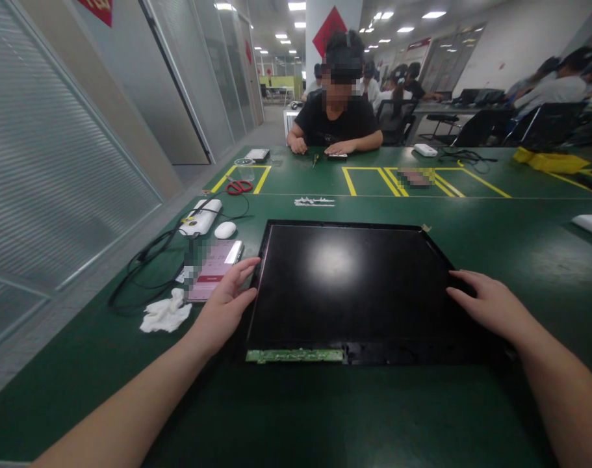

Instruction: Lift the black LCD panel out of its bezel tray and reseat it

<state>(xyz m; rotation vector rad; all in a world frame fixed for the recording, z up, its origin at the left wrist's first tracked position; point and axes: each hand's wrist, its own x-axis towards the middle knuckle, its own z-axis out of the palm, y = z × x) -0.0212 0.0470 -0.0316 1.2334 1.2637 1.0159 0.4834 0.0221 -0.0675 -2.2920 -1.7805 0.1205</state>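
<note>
A black LCD screen panel (344, 286) lies face up on the green table in front of me. A green circuit board strip (296, 355) shows along the left part of its near edge. My left hand (230, 302) grips the panel's left side, thumb and fingertips on the black frame. On the opposite side, my right hand (485, 300) has its thumb and fingers against the right edge. The undersides of both grips are hidden. A phone (215, 270) and a crumpled white tissue (166, 312) lie beside my left hand.
Left of the panel are a white device (201, 217), a white rounded case (225, 230) and black cables (147, 257). Farther back lie red scissors (239, 188), a clear cup (244, 170) and thin white strips (315, 202). Another person (337, 117) sits across the table (510, 247).
</note>
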